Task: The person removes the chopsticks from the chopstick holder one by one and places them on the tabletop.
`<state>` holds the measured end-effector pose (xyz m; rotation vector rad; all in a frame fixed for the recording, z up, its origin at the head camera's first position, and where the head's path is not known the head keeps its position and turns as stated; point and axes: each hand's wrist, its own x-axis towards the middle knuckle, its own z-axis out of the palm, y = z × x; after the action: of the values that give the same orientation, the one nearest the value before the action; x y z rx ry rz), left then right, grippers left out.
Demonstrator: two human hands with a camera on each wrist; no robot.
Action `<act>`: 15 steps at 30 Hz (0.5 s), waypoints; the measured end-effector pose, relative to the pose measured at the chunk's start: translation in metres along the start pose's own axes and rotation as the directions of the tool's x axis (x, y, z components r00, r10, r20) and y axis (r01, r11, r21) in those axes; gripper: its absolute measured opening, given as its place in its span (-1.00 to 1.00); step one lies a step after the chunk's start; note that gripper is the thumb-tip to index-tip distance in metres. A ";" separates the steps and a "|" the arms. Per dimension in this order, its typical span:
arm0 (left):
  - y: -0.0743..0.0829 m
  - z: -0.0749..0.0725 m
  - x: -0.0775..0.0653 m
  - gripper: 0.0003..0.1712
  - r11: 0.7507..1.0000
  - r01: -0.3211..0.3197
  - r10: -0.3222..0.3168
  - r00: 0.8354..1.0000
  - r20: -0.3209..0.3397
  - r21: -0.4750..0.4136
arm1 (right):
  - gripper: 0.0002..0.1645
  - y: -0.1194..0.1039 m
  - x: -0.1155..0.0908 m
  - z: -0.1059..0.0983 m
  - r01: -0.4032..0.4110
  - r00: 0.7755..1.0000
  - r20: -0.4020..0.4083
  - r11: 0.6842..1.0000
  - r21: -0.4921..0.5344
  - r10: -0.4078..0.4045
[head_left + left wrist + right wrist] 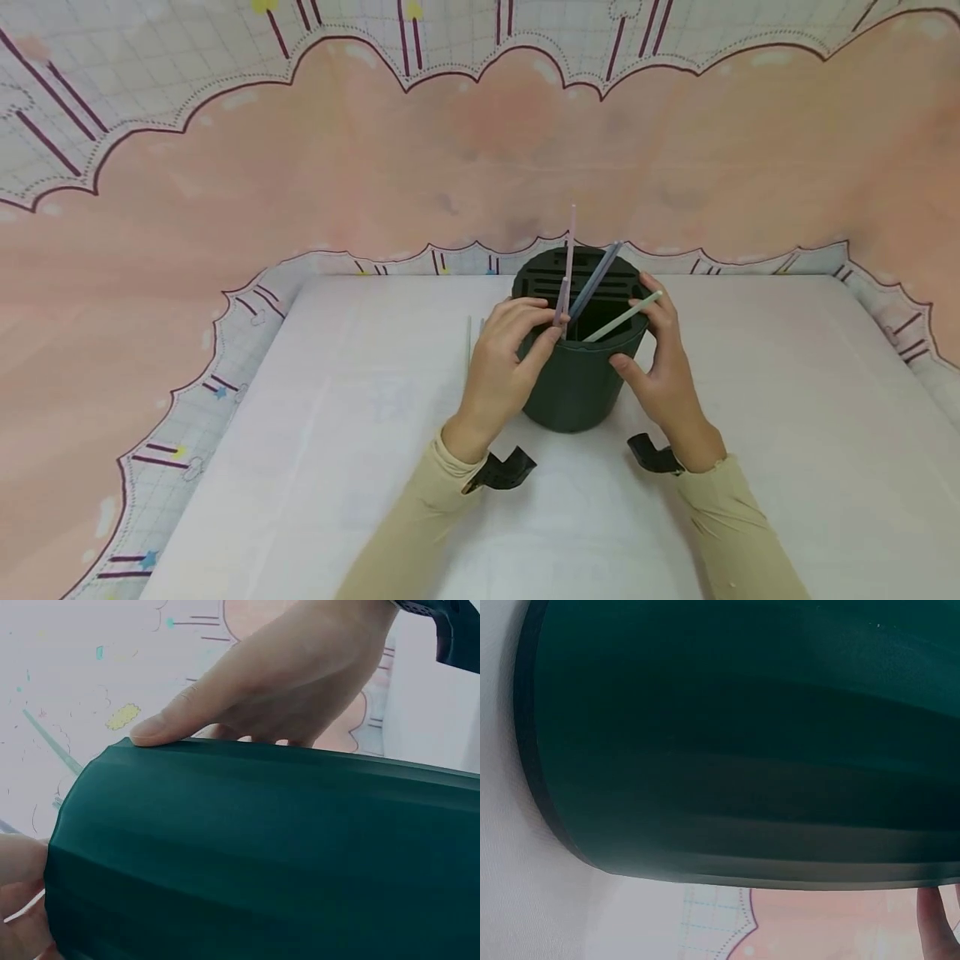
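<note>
A dark green plastic bucket (pixel 573 392) stands upright on the table, with slots showing inside its top. Several drinking straws lean in its mouth: a tall pink straw (pixel 571 242), blue-grey straws (pixel 597 279) and a pale green straw (pixel 622 318). At the near left rim, my left hand (pixel 504 358) pinches a short-looking purple straw (pixel 560 302) between thumb and fingers. My right hand (pixel 667 371) grips the bucket's right side, thumb on the near wall and fingers round the rim; the left wrist view also shows this right hand (pixel 285 682). Bucket wall (pixel 742 750) fills most of the right wrist view.
Behind my left hand, a pale straw (pixel 468 342) lies on the white table (pixel 337 433). A patterned peach and white curtain (pixel 450 158) hangs behind and around the table. Each wrist wears a black strap mount (pixel 506 469).
</note>
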<state>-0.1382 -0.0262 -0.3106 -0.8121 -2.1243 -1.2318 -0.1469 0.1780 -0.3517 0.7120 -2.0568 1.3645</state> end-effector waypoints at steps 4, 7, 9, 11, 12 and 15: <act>0.000 0.002 0.002 -0.77 1.000 0.002 -0.001 1.000 0.006 -0.017 | -0.09 -0.019 0.004 -0.002 -0.014 1.000 -0.006 1.000 0.003 0.014; -0.001 0.003 0.003 -0.77 1.000 0.006 -0.006 1.000 0.007 -0.024 | -0.10 -0.022 0.005 -0.002 -0.020 1.000 -0.004 1.000 0.000 0.020; -0.001 0.002 0.003 -0.77 1.000 0.015 -0.015 1.000 0.008 -0.026 | -0.10 -0.013 0.004 -0.002 -0.022 1.000 -0.001 1.000 -0.005 0.022; -0.001 0.000 0.003 -0.77 0.999 0.025 -0.025 1.000 0.008 -0.028 | -0.10 -0.003 0.002 -0.001 -0.022 1.000 0.003 1.000 -0.007 0.022; -0.001 -0.001 0.003 -0.77 0.999 0.032 -0.032 0.999 0.009 -0.035 | -0.09 0.002 0.001 0.000 -0.022 1.000 0.004 1.000 -0.006 0.022; 0.000 -0.005 0.005 -0.76 0.993 0.072 -0.072 0.997 -0.002 -0.091 | -0.09 0.004 0.002 0.001 -0.023 1.000 0.005 1.000 -0.010 0.023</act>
<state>-0.1406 -0.0294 -0.3054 -0.7760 -2.1231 -1.3749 -0.1511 0.1778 -0.3526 0.6900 -2.0801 1.3650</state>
